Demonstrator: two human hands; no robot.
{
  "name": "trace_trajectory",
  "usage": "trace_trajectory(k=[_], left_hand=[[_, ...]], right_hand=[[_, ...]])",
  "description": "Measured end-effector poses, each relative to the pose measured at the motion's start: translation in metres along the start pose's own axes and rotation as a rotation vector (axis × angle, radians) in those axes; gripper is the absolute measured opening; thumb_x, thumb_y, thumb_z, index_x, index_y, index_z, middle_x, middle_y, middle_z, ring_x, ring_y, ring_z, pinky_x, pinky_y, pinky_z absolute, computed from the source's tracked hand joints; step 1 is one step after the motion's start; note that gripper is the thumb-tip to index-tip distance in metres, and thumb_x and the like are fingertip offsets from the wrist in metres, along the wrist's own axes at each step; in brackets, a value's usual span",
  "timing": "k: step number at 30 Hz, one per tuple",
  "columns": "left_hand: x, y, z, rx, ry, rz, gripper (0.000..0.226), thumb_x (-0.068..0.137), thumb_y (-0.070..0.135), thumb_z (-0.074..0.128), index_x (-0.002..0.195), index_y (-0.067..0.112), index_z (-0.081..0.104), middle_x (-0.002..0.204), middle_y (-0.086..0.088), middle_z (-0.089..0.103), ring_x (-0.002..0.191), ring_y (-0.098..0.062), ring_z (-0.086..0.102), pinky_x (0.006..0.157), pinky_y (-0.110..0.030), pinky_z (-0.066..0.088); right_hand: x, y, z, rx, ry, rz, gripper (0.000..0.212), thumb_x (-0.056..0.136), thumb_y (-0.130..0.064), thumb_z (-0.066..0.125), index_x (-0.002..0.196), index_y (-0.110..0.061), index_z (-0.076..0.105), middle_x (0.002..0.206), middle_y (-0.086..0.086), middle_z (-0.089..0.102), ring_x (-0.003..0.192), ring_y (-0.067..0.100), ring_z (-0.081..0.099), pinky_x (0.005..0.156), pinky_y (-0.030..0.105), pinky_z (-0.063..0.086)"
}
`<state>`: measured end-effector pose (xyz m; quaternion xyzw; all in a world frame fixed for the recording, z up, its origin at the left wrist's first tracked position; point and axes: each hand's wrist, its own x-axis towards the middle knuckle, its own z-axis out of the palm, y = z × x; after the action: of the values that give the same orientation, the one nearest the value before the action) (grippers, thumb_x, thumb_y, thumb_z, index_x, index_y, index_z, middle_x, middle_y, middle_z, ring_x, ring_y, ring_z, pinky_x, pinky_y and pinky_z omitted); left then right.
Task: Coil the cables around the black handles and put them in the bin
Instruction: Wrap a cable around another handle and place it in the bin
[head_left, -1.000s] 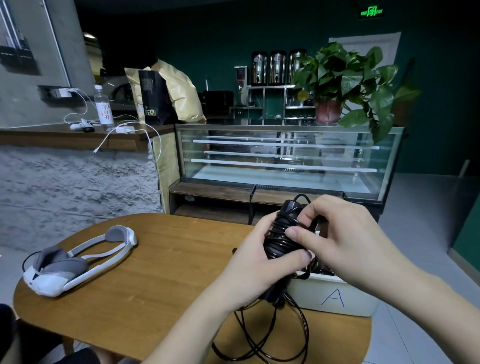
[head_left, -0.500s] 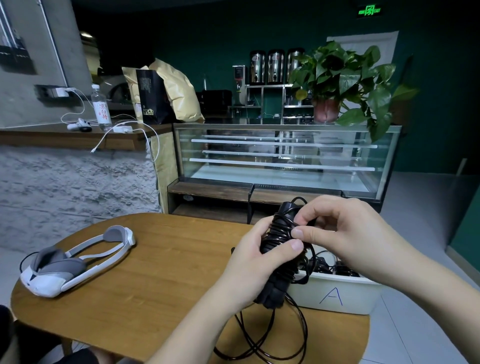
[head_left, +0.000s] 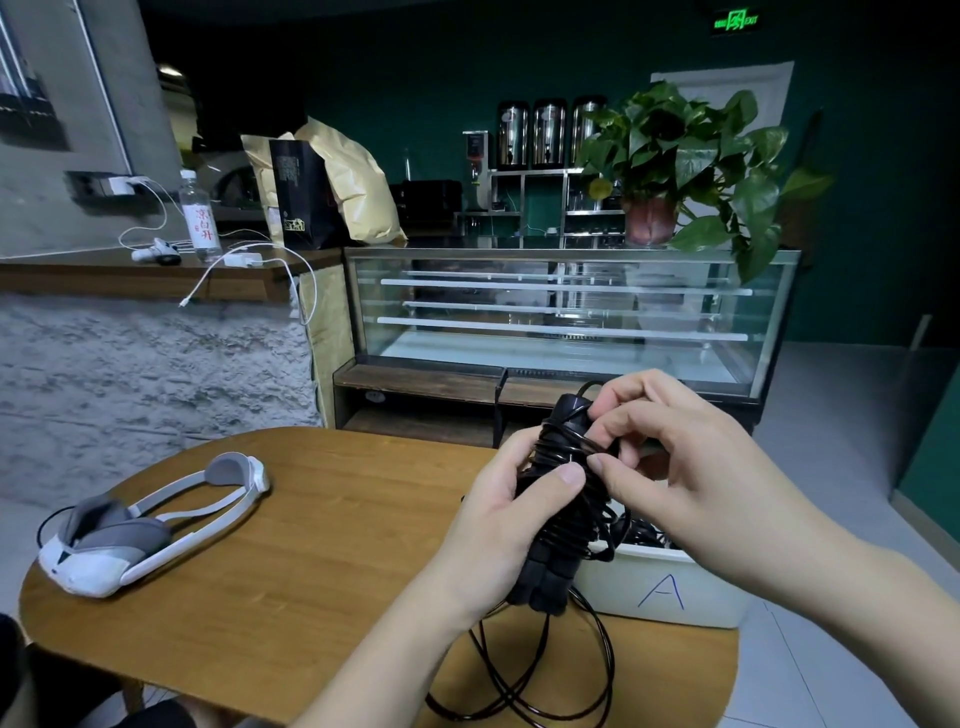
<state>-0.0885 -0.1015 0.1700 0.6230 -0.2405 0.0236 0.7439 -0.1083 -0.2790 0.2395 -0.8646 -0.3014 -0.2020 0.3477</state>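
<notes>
Both hands work mid-coil: the left hand grips the handles above the bench, and the right hand pinches the cable. Next, I judge, the loose loops need winding on before the bundle goes into the bin.

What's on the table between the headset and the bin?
Head view: bare wood next to the headset, then the left hand holding the cable-wrapped handles in front of the bin.
</notes>
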Motion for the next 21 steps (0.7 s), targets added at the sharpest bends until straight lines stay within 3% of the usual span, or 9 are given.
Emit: trace_trajectory(k=[4,8,14,18,21], left_hand=[[0.000,-0.002,0.000,0.054,0.048,0.045,0.039,0.089,0.038,0.066,0.125,0.021,0.065,0.111,-0.006,0.072,0.102,-0.020,0.067,0.091,-0.042,0.054],[-0.001,-0.003,0.002,0.124,0.108,0.074,0.029,0.094,0.026,0.065,0.123,0.019,0.066,0.110,-0.001,0.074,0.101,-0.014,0.069,0.087,-0.030,0.054],[-0.005,-0.002,0.004,0.222,0.122,0.092,0.023,0.098,0.018,0.067,0.121,0.021,0.068,0.107,0.001,0.075,0.101,-0.014,0.070,0.086,-0.026,0.054],[-0.004,0.000,0.004,0.295,0.153,0.114,0.027,0.095,0.022,0.071,0.121,0.028,0.068,0.107,0.006,0.076,0.102,-0.012,0.071,0.089,-0.028,0.056],[-0.004,-0.001,0.004,0.322,0.170,0.104,0.028,0.095,0.023,0.072,0.122,0.030,0.067,0.105,0.004,0.076,0.100,-0.015,0.071,0.090,-0.034,0.057]], right_hand=[[-0.003,0.000,0.001,-0.004,0.003,-0.049,0.014,0.092,-0.010,0.063,0.089,-0.022,0.069,0.106,-0.017,0.055,0.082,0.010,0.057,0.061,0.010,0.041],[-0.002,0.001,-0.003,-0.173,-0.041,-0.105,0.018,0.095,-0.016,0.060,0.099,-0.022,0.076,0.103,-0.017,0.066,0.084,-0.003,0.059,0.070,0.005,0.041],[0.013,-0.010,-0.017,-0.374,-0.171,-0.146,0.018,0.085,-0.023,0.060,0.073,-0.021,0.073,0.061,-0.002,0.065,0.068,0.011,0.059,0.060,0.025,0.046],[0.021,-0.018,-0.022,-0.336,-0.215,-0.004,0.017,0.087,-0.019,0.063,0.084,-0.028,0.077,0.061,-0.009,0.071,0.061,0.006,0.067,0.061,0.023,0.052],[0.028,-0.019,-0.018,-0.312,-0.264,0.107,0.020,0.089,-0.017,0.061,0.078,-0.031,0.070,0.059,-0.009,0.072,0.054,-0.003,0.067,0.066,0.022,0.058]])
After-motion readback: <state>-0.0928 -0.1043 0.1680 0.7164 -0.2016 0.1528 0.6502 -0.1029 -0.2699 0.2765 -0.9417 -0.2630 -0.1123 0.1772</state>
